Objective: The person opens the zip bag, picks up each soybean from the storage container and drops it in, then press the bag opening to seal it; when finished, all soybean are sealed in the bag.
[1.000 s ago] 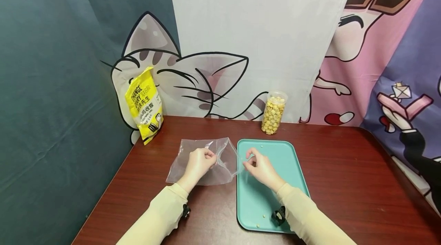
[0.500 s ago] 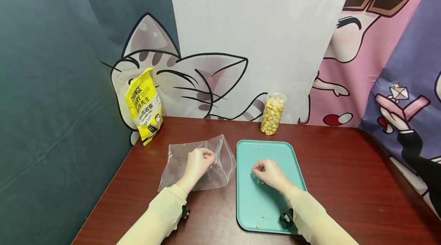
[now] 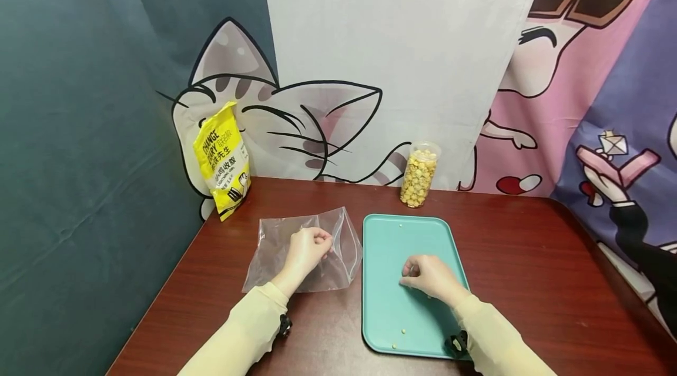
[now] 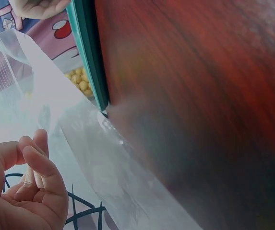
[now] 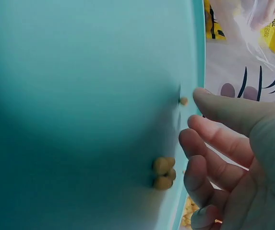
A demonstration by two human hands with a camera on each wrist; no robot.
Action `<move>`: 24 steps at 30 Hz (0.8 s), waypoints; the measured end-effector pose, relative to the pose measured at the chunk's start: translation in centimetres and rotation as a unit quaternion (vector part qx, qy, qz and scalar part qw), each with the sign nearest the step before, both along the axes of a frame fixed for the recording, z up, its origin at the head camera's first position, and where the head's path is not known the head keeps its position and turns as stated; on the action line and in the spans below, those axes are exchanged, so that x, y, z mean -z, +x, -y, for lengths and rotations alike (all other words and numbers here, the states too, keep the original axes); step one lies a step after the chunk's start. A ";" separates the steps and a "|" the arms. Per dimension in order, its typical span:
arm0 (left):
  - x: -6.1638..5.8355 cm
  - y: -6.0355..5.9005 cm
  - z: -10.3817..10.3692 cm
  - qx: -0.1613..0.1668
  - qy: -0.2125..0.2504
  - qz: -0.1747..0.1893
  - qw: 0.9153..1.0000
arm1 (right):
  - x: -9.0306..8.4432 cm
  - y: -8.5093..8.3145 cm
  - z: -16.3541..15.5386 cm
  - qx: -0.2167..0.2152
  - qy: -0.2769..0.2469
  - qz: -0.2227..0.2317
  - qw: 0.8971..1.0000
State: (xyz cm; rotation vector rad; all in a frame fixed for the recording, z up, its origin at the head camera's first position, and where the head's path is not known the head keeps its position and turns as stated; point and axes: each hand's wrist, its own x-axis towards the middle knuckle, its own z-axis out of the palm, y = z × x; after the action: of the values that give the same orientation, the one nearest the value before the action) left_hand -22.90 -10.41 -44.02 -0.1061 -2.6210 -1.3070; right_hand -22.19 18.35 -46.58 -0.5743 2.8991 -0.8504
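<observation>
Pinching the clear bag [image 3: 304, 252], left hand [image 3: 305, 251]; right hand [image 3: 431, 275] curled over tray [image 3: 386, 317] pellets [image 5: 163, 172]; jar [image 3: 419, 174] behind.

the clear plastic bag [image 3: 301, 252] lay flat on the table just left of the tray, its zip-top mouth lifted open toward the tray, and the left hand [image 3: 309, 249] pinched its upper edge. the teal tray [image 3: 388, 311] sat flat beside it, rectangular with rounded corners. a few small yellow pellets [image 5: 163, 172] lay clustered on the tray, right at the curled fingertips of the right hand [image 3: 431, 276]; other pellets lay singly elsewhere on it.
</observation>
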 end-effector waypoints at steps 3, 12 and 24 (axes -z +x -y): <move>0.0 0.1 0.0 0.000 -0.002 0.001 1.000 | -0.1 0.1 -0.1 -0.003 0.012 -0.003 1.000; 0.2 0.2 -0.4 0.012 -0.012 0.009 1.000 | 0.1 0.3 0.1 -0.024 0.008 -0.039 0.999; 0.2 0.2 -0.5 0.013 -0.016 -0.001 1.000 | 0.1 0.2 0.2 -0.028 0.014 -0.019 0.999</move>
State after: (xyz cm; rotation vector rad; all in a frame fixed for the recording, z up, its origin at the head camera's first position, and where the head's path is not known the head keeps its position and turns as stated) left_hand -22.65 -9.87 -44.23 -0.1468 -2.6477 -1.2734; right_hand -21.99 18.12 -46.63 -0.6725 2.9087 -0.7992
